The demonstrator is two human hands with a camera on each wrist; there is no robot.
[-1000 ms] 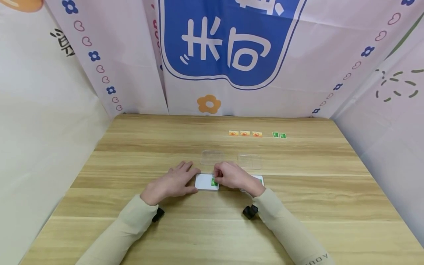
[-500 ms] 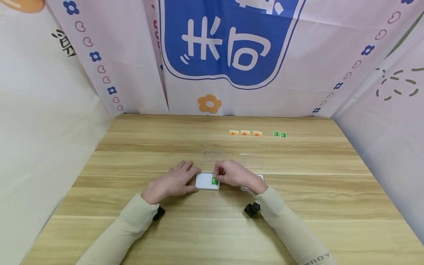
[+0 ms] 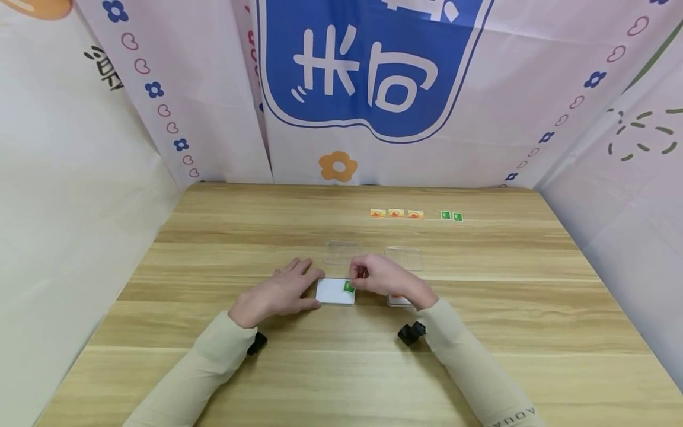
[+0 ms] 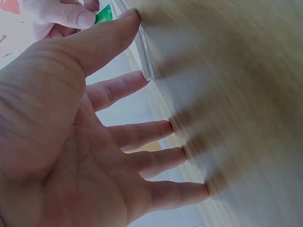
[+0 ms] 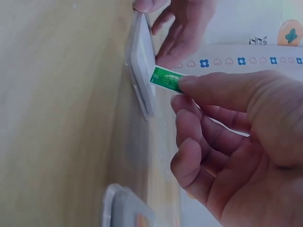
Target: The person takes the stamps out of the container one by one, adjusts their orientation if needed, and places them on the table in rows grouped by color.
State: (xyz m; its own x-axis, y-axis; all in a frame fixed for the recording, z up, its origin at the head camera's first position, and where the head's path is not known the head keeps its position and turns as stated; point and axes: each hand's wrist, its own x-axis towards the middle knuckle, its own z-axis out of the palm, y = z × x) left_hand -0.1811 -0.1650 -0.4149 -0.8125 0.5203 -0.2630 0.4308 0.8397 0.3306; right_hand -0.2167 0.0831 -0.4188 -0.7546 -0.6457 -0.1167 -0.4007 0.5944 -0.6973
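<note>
A white, flat rectangular block point(image 3: 332, 291) lies in a clear shallow case on the table. My left hand point(image 3: 278, 293) has its fingers spread, thumb and index fingertips right at the block's left edge. In the left wrist view the other fingertips of the left hand point(image 4: 118, 156) touch the tabletop. Between thumb and index finger, my right hand point(image 3: 381, 274) pinches a small green stamp point(image 5: 164, 78) by one end. The stamp's free end is close over the block's right part, tilted. Under my right wrist, partly hidden, is a second white block point(image 3: 399, 301) with an orange patch.
Two clear, shallow plastic covers, the left one point(image 3: 341, 252) and the right one point(image 3: 404, 257), lie behind the blocks. Farther back are a row of orange stamps point(image 3: 396, 213) and two green stamps point(image 3: 451, 216). A printed cloth point(image 3: 405, 160) hangs behind the table.
My right hand has shifted slightly right and away with the green stamp, which now sits more tilted near the block's upper right corner. More of the second block's orange patch shows. My left hand stays put.
</note>
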